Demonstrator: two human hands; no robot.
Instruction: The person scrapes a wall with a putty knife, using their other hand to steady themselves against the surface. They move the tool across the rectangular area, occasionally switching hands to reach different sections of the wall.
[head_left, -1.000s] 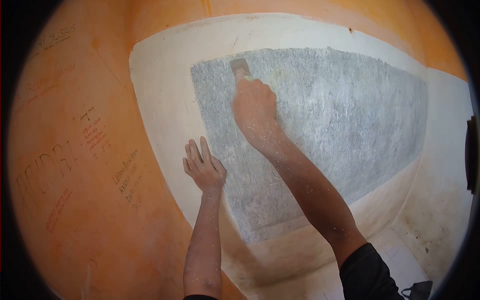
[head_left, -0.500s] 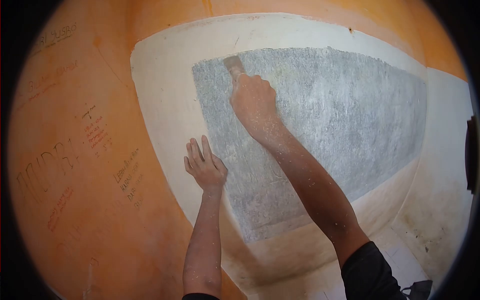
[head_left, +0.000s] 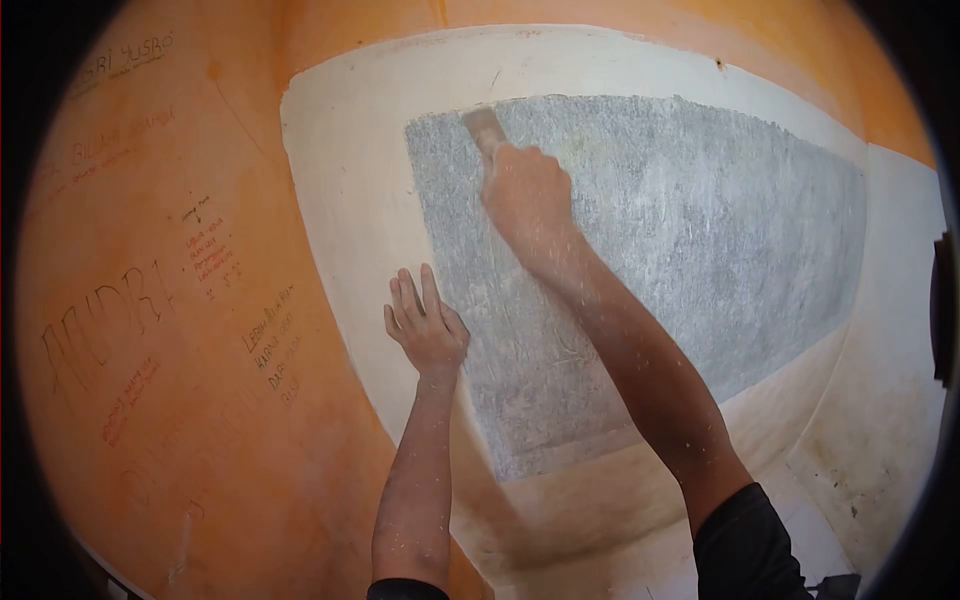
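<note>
My right hand point(head_left: 528, 205) is closed round a flat scraper-like tool point(head_left: 484, 129), whose wide end lies against the upper left part of a rough grey patch point(head_left: 680, 230) on the wall. Lower and to the left, my left hand point(head_left: 430, 325) rests with fingers spread on the white wall band point(head_left: 360, 190), its thumb side at the grey patch's left edge. Nothing is held in it. Pale specks dot both forearms.
An orange wall point(head_left: 230, 480) with black and red handwriting takes up the left side. A white wall point(head_left: 900, 220) meets the patch at the right, with a dark object point(head_left: 943, 310) at its edge. Stains mark the lower right wall.
The whole view has shifted slightly, so the wall and both hands appear a little farther right. My right hand still holds the tool near the patch's top left; my left hand stays on the wall.
</note>
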